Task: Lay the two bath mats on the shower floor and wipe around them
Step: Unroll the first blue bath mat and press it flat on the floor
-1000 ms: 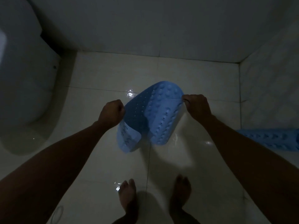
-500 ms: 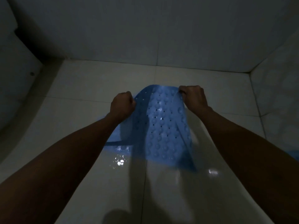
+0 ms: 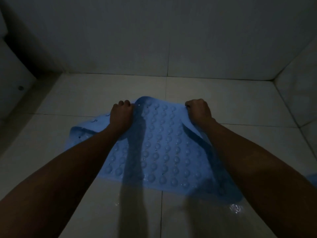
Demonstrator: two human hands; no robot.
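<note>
Blue mat frame centre on wet floor, far edge lifted, left hand fisted on its 11 o'clock corner, right hand fisted on 1 o'clock corner, near edge flat at 6 o'clock

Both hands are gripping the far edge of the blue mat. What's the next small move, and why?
Probably lower the far edge to the floor and let go. The left hand and right hand hold that edge of the blue mat raised, while its near part seems to lie on the wet tiles already.
</note>
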